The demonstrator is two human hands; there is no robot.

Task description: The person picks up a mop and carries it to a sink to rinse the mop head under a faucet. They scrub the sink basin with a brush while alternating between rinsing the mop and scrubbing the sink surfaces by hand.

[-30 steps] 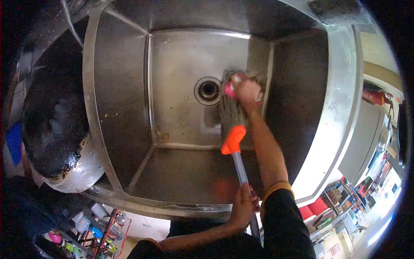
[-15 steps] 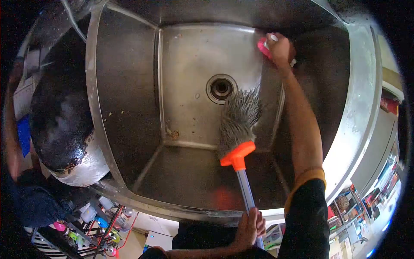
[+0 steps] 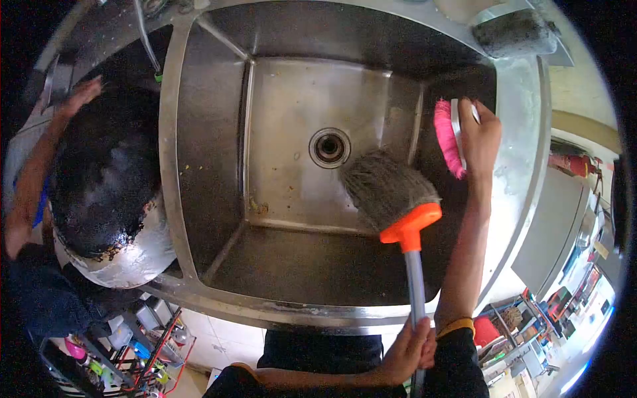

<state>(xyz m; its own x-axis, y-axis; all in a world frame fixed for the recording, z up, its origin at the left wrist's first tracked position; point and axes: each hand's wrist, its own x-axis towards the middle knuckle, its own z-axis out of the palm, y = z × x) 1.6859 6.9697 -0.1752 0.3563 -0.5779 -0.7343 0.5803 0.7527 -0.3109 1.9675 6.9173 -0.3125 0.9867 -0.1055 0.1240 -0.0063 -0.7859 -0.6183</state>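
My right hand (image 3: 480, 136) grips a scrubbing brush (image 3: 448, 139) with pink bristles and a white handle, over the right wall of a steel sink (image 3: 298, 192). The bristles face left. Closed round the grey pole of a mop (image 3: 391, 189) is my left hand (image 3: 408, 351), near the sink's front edge. The mop has an orange head piece and wet-looking grey strands, which hang over the lower right of the basin. A round drain (image 3: 330, 147) shows in the sink floor. Food scraps (image 3: 259, 207) lie at the floor's front left corner.
A large blackened pot (image 3: 106, 179) fills the area left of the basin, with another person's hand (image 3: 83, 96) beside it. A tap pipe (image 3: 147, 40) hangs above. At the back right sits a dark grey scourer-like object (image 3: 514, 33). A rack (image 3: 159, 358) of items stands lower left.
My right hand has lifted the brush from the sink's back right corner toward the right rim. The mop has shifted right. The other person's hand has come into view by the pot.
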